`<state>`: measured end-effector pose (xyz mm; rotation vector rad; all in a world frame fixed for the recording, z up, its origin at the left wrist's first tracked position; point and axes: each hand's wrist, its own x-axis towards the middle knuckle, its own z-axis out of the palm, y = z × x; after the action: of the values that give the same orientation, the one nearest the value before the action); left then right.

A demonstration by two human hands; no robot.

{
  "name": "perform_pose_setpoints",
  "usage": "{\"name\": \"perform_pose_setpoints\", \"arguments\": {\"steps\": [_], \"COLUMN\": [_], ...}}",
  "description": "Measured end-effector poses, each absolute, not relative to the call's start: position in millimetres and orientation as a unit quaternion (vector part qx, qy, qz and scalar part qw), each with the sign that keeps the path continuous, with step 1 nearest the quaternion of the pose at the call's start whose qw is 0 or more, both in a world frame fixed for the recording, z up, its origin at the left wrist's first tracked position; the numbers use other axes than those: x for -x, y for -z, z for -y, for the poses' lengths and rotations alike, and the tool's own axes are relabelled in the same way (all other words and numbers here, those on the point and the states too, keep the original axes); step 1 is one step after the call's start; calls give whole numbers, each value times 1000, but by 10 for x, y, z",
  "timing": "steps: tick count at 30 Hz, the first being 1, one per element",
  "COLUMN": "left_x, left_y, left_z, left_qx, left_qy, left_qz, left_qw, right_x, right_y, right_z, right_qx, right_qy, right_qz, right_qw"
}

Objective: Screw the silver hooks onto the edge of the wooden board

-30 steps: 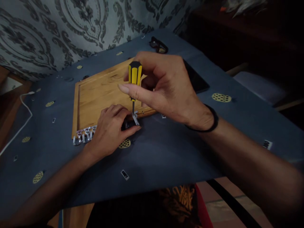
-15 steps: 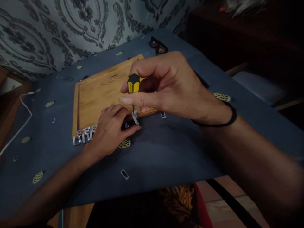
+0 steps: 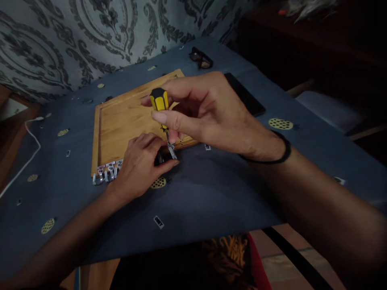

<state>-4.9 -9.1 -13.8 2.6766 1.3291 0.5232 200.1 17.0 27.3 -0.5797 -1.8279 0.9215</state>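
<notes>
Fingers of the right hand [image 3: 211, 112] are curled in a pinch, thumb in front, on the yellow-and-black handle of a screwdriver [image 3: 159, 100], its top leaning left. Just below them, the shaft runs down to a metal hook [image 3: 172, 151] at the near edge of a wooden board [image 3: 127, 121]. Left of that, the left hand [image 3: 136, 161] bends over the edge, its thumb and forefinger parted, their tips beside the hook; I can't tell whether they grip it. More metal hooks [image 3: 105, 172] line the edge left of those fingers. Beyond the right knuckles lie a dark flat slab [image 3: 246, 96] and, farther off, dark-framed glasses [image 3: 201, 59] on the blue cloth [image 3: 211, 193].
</notes>
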Motion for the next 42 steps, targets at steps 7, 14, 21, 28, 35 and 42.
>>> {"name": "perform_pose_setpoints", "arguments": {"steps": [7, 14, 21, 28, 35, 42], "left_x": [44, 51, 56, 50, 48, 51], "left_y": [125, 120, 129, 121, 126, 128], "left_z": [92, 93, 86, 89, 95, 93], "left_qx": [-878, -883, -884, -881, -878, -879], "left_qy": [-175, -165, -163, -159, -166, -161], "left_qz": [-440, -437, -436, -443, -444, -445], "left_qw": [69, 56, 48, 50, 61, 65], "right_x": [-1960, -1977, -1953, -1917, -1910, -1968], "right_y": [-187, -243, -193, -139, -120, -149], "right_z": [-217, -171, -178, -244, -219, -263], "right_qx": [259, 311, 307, 293, 287, 247], "right_qy": [-251, -153, -230, -237, -266, -285], "right_qz": [731, 680, 707, 709, 710, 732], "right_qw": [579, 646, 594, 596, 586, 567]}}
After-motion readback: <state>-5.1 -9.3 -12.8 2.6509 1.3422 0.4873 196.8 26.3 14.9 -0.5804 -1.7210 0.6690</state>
